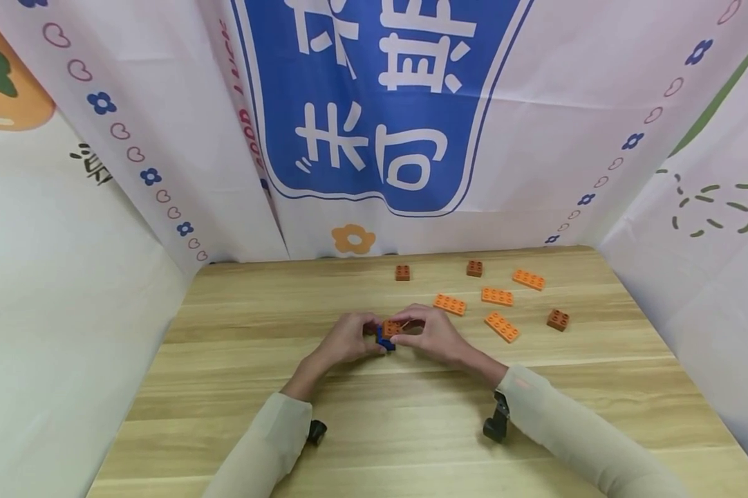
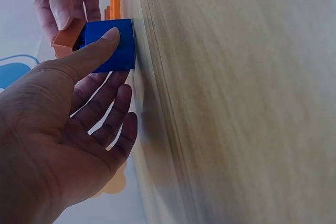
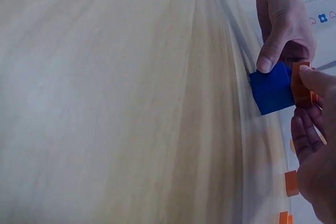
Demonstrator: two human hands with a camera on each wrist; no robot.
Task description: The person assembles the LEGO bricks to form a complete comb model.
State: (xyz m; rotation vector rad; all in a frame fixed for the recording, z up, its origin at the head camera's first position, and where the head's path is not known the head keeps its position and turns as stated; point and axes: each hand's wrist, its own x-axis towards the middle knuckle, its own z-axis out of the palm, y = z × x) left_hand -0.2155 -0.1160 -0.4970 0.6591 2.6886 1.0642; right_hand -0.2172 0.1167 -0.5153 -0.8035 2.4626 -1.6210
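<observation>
Leftmost, a blue block (image 3: 271, 95) is pinched between the thumb and fingers of the left hand (image 1: 347, 339), whose other fingers are loosely bent. Just above the blue block, between the fingertips of both hands, a red-brown brick (image 1: 391, 328) is held at a tilt; whether it is pressed onto the studs cannot be told. Well beyond these fingertips, a small brown brick (image 1: 402, 273) is set on the wooden table (image 1: 411, 429). The red-brown brick is gripped by the thumb and fingers of the right hand (image 1: 433, 337). Just beyond the right fingers, an orange brick (image 1: 450, 304) is placed; farther out, a second brown brick (image 1: 474, 269) is seen. To the right of the fingers, three more orange bricks (image 1: 502, 327) are scattered, and farthest right a third brown brick (image 1: 558, 319) is found.
</observation>
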